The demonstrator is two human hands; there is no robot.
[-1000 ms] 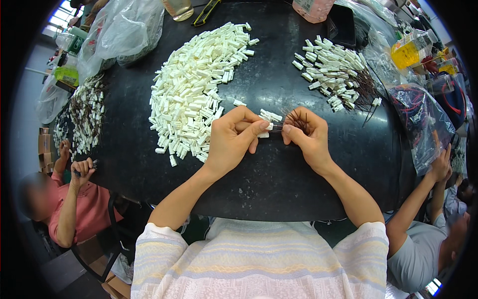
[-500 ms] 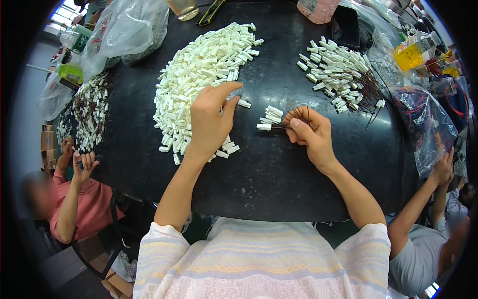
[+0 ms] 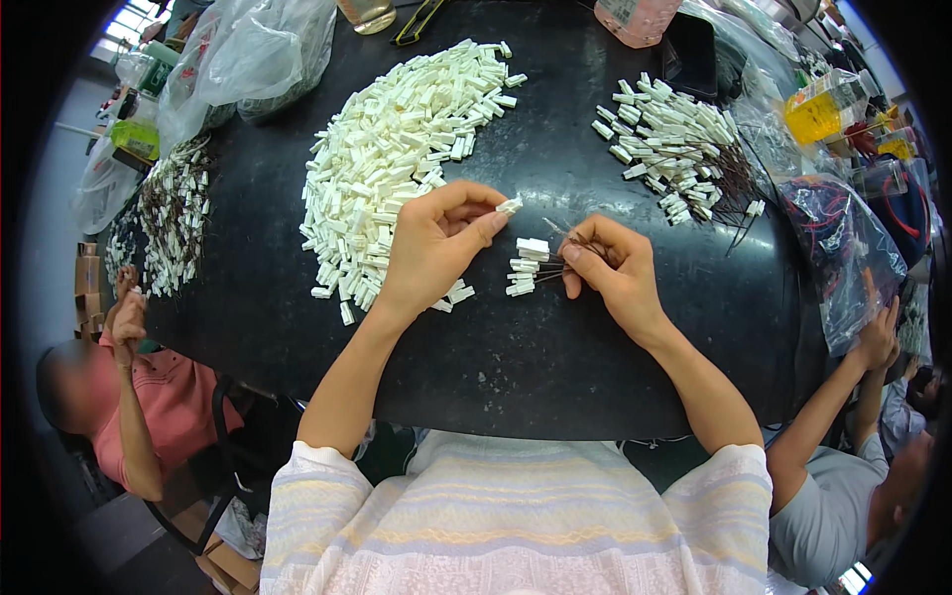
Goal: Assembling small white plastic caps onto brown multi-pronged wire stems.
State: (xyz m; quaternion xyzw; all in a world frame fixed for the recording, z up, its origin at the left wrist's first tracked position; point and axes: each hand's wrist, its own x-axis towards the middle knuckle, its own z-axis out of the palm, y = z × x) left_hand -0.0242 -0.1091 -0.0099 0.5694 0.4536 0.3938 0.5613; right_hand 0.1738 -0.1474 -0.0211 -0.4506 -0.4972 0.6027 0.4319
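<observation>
Between thumb and index finger, my left hand [image 3: 443, 243] pinches a small white plastic connector housing [image 3: 510, 205]. To its right, my right hand [image 3: 615, 263] is closed on a bundle of thin brown wires [image 3: 587, 245]. Several white connectors [image 3: 523, 277] sit on the wire ends that point left from this bundle. One bare wire end [image 3: 553, 226] sticks out up and to the left, a short way from the housing and apart from it. A large heap of loose white housings [image 3: 382, 164] lies beyond and left of my left hand.
A pile of wired connectors [image 3: 674, 149] lies at the back right of the black table [image 3: 476, 377]. A utility knife [image 3: 419, 20], a pink bottle [image 3: 635, 20] and a dark phone [image 3: 689, 55] are along the far side. Plastic bags [image 3: 263, 59] stand back left. Co-workers sit on both sides.
My left hand has picked up a white housing and moved slightly right and nearer. The wire bundle in my right hand has turned, and a bare wire end now sticks out.
</observation>
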